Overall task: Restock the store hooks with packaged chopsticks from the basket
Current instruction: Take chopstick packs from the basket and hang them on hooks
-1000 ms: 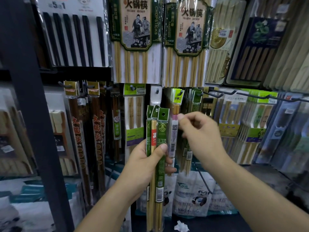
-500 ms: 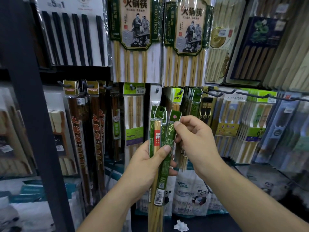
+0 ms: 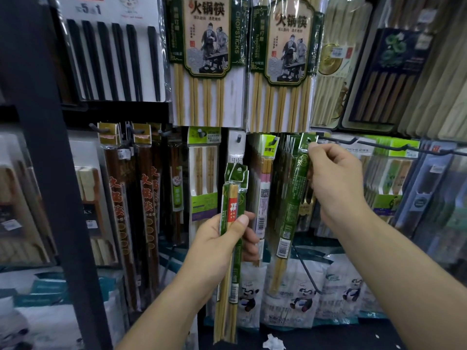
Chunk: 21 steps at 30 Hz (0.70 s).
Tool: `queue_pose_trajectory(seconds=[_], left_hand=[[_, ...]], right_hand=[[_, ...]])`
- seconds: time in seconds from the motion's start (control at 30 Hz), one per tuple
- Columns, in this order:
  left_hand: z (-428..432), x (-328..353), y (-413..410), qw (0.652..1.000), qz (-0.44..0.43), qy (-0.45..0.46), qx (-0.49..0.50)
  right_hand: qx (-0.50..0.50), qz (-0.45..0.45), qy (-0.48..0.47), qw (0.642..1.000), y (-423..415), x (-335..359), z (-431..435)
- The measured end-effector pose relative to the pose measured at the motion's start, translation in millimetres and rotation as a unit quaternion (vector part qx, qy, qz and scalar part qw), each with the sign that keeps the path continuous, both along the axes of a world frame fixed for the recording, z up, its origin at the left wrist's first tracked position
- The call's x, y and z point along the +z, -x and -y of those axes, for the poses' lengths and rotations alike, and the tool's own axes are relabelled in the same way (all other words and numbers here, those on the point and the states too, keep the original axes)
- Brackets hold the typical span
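My left hand (image 3: pixel 222 245) grips a bundle of green chopstick packs (image 3: pixel 232 198) upright in front of the shelf, thumb across the front. My right hand (image 3: pixel 333 183) pinches one green chopstick pack (image 3: pixel 294 195) near its top. That pack's hang hole is level with the tip of a black metal hook (image 3: pixel 336 140), beside matching green packs (image 3: pixel 290 145) hanging there. The basket is out of view.
Big hot-pot chopstick cards (image 3: pixel 207 59) hang above. Dark red chopstick packs (image 3: pixel 118 198) hang at the left behind a black shelf post (image 3: pixel 48 173). More hooks with boxed chopsticks (image 3: pixel 389 178) fill the right. Panda-printed bags (image 3: pixel 300 294) stand below.
My right hand has pulled one green pack out of the bundle and carried it up and to the right, to the hook. My left hand keeps the rest slightly lower.
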<state>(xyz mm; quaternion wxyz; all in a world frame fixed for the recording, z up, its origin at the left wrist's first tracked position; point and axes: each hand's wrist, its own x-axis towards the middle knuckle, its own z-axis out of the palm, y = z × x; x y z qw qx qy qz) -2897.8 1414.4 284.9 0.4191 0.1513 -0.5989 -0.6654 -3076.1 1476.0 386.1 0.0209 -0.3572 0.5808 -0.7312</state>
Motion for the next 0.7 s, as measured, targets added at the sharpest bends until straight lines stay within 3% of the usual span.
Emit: queue_pose_trajectory(seconds=[0.57,0.7], left_hand=[[3.0,-2.0,-0.9,1.0,-0.007,-0.005,-0.018],[2.7,-2.5,-1.6,0.999,0.011,0.014,-0.039]], right_hand=[[-0.06,-0.013,-0.043,0.997,6.2,-17.9,1.1],[-0.004,-0.058,-0.066,0.996,-16.1,-25.0,-9.0]])
